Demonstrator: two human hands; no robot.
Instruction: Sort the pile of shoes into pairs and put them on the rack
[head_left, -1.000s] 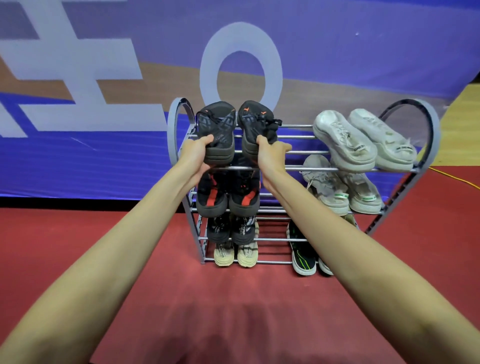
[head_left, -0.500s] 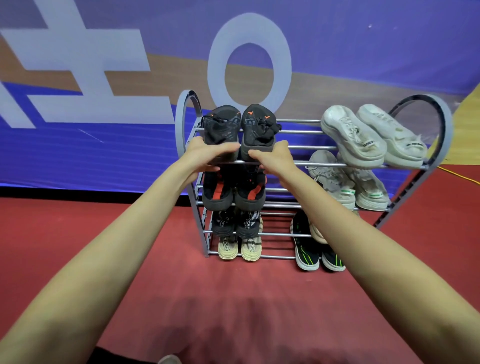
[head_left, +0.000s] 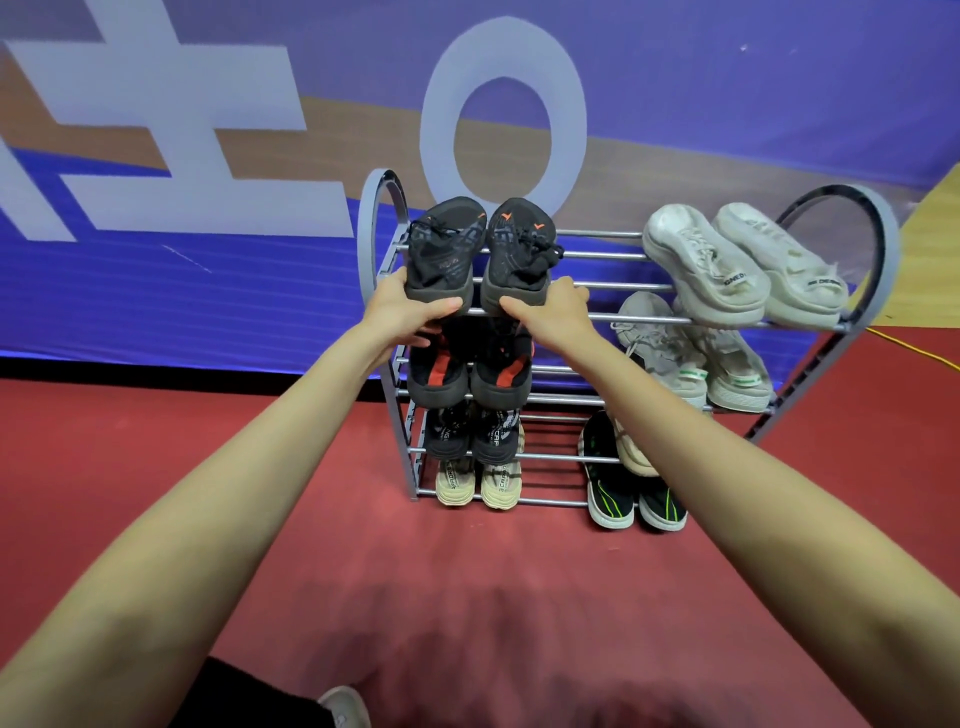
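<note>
Sitting on the rack's (head_left: 613, 316) top shelf at the left end, toes up and side by side, is a black pair: left shoe (head_left: 441, 254) and right shoe (head_left: 517, 254), both with small orange marks. The left hand (head_left: 402, 312) wraps the heel of the left shoe, thumb across the sole edge and fingers curled under it. The right hand (head_left: 553, 317) does the same-ish on the right shoe's heel, thumb on the sole edge, other fingers over the rail behind.

Same shelf, right end: a white pair (head_left: 737, 270). Next shelf down has a black-and-red pair (head_left: 467, 374) on the left and a grey pair (head_left: 696, 358) on the right. Below that, black sneakers (head_left: 470, 436), then a beige pair (head_left: 478, 483) at the bottom left. A black-and-green pair (head_left: 634, 499) sits bottom right, with one beige shoe (head_left: 631, 447) partly hidden behind the right forearm.

Rack stands on a red floor (head_left: 363, 545) in front of a blue banner (head_left: 182, 291).
</note>
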